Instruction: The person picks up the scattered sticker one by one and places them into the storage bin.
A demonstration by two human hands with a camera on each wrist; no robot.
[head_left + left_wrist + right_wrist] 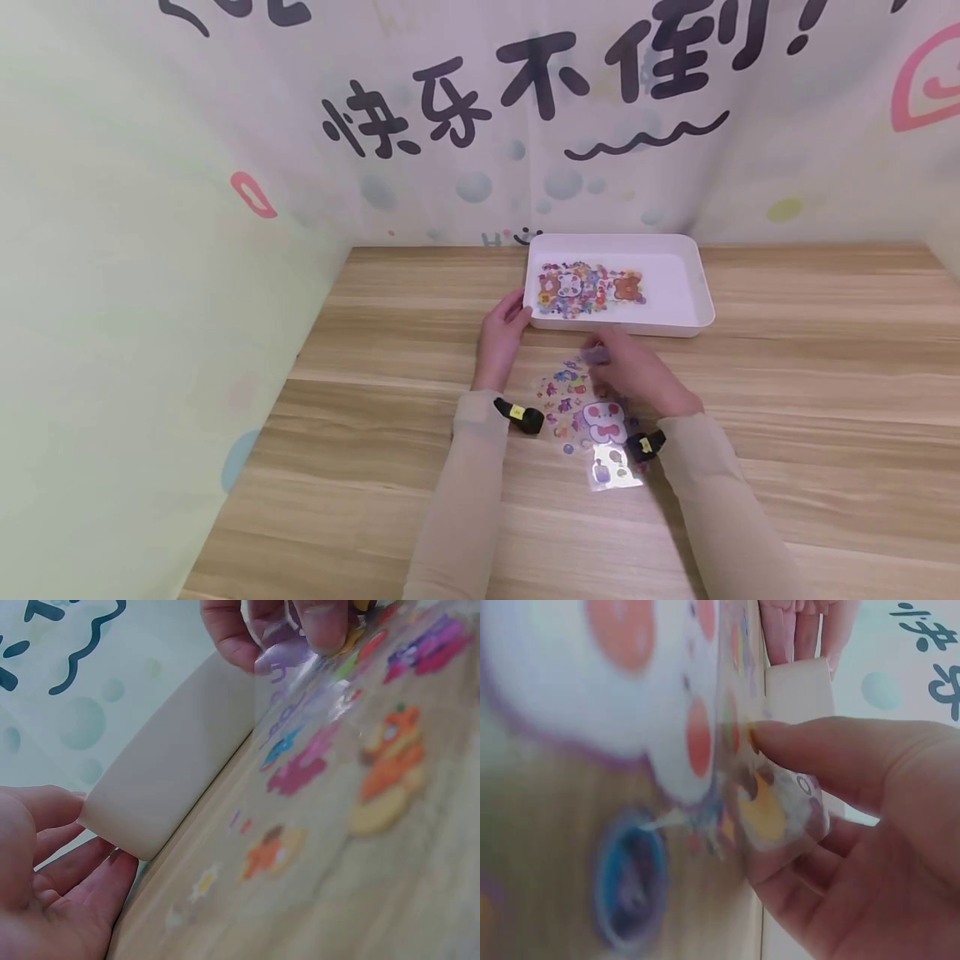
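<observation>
A clear sheet of stickers (566,408), printed with small colourful figures and a white bear, hangs from my right hand (633,371) in front of the tray. The thumb and fingers of that hand pinch its far end, as the right wrist view shows. The sheet's near end catches glare. My left hand (501,337) holds the front left corner of a white rectangular tray (671,279), with fingers around the corner in the left wrist view. Inside the tray, toward its left side, lie more colourful sticker sheets (577,292) with bear figures.
The tray stands on a wood-grain table (375,467), close to a white backdrop (450,200) with dark lettering and pale bubbles. A pale side panel (135,333) borders the table at the left. Each wrist wears a black camera strap.
</observation>
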